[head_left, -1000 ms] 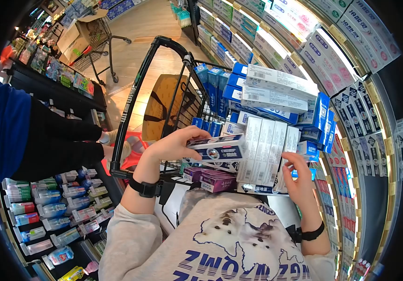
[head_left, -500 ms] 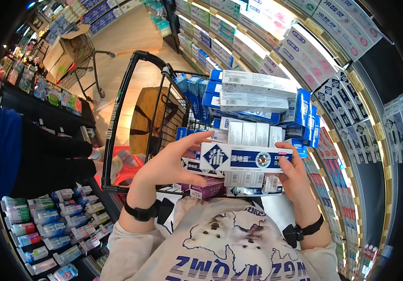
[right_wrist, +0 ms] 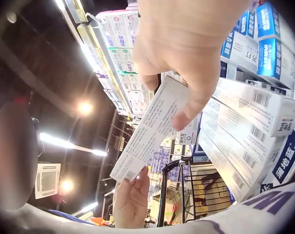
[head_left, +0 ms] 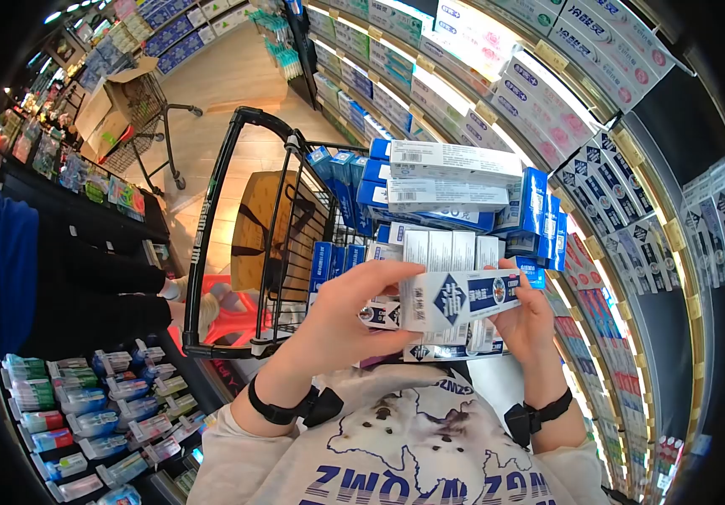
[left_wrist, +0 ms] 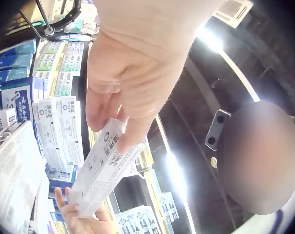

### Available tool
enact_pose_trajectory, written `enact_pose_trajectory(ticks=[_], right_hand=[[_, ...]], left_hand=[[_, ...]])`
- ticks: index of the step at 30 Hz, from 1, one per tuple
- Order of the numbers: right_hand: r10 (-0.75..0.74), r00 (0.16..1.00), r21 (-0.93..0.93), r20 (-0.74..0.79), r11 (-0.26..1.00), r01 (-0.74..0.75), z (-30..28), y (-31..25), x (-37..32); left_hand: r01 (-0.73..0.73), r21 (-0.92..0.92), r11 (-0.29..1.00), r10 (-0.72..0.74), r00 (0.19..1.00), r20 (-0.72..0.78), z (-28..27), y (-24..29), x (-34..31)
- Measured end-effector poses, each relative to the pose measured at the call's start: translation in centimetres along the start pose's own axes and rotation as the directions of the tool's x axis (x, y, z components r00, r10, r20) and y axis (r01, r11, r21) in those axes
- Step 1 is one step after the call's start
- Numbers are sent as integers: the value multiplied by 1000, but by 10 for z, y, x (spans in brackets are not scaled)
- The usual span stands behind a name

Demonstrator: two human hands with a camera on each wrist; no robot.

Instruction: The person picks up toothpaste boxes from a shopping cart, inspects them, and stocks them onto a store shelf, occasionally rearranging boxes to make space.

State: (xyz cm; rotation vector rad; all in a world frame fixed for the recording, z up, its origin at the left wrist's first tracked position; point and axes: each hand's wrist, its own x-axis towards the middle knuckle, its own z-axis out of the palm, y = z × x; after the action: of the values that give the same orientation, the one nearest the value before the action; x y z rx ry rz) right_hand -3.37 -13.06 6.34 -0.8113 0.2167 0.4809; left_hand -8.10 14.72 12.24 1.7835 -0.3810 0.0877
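A white and dark-blue toothpaste box [head_left: 484, 296] is held between both hands, above a stack of toothpaste boxes [head_left: 438, 248] in a shopping cart. My left hand [head_left: 329, 316] pinches its left end between thumb and fingers. At the other end, my right hand [head_left: 529, 324] grips it with the thumb on the near face. The right wrist view shows a printed white side of the toothpaste box [right_wrist: 150, 129], tilted, with a hand at each end. In the left wrist view, the left thumb lies along the toothpaste box [left_wrist: 101, 170].
The cart's black handle frame [head_left: 211, 227] stands at the left, with blue boxes [head_left: 345, 189] and white boxes [head_left: 455, 160] piled inside. Lit shelves [head_left: 539, 101] of toothpaste line the right. A person in dark trousers [head_left: 97, 273] stands left, near a second cart [head_left: 148, 114].
The left hand first held the box alone while the right touched the stack. The right hand then took the far end, the box turned, and the left now pinches the near end.
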Motion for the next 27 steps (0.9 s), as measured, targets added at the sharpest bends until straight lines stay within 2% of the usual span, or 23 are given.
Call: enact_pose_trajectory(ticks=[2,4,5,7,9,10,12,16,18,20,22,27], right_hand=[[23,999,7,-46,1000,-23,3,0,0],[15,1000,-25,-6,1000,-15,-8,1,2],[10,999,-54,35,998,-8,-12,2,2],[2,1000,-70,-14,998,-2,-6,-2,-2],[24,998,-82,60,996,-19,-7,-6,-6],[20,998,-75,58,997,-16,-10,-6,-7],[17,996,-96,88,995,-8,-16,-6,-9],[21,999,-123,48,992,-15,-15,-5,-9],[45,997,-74,58,996,-40,-14,-3,-7],[68,995,-40,66,997,-66,-9,-2,-6],[98,993,92,-71,992,-91,-2,1,-4],[111,993,135,34,984,-114,-17,4,4]], left_hand=[[-31,66,997,31,999,14,1,13,5],[-62,133,989,58,998,33,4,20,8],[-33,113,993,35,999,-14,7,22,10],[-7,95,995,13,998,-56,8,20,10],[103,22,994,-101,991,-90,6,8,8],[104,26,994,-101,991,-83,6,3,6],[198,-64,978,-206,967,-151,7,-5,3],[195,-126,973,-214,964,-158,9,-8,1],[-4,75,997,13,993,-121,12,-1,3],[-41,129,991,50,996,-73,15,14,8],[-102,179,978,104,995,0,19,26,12],[-150,179,972,145,989,38,28,40,24]])
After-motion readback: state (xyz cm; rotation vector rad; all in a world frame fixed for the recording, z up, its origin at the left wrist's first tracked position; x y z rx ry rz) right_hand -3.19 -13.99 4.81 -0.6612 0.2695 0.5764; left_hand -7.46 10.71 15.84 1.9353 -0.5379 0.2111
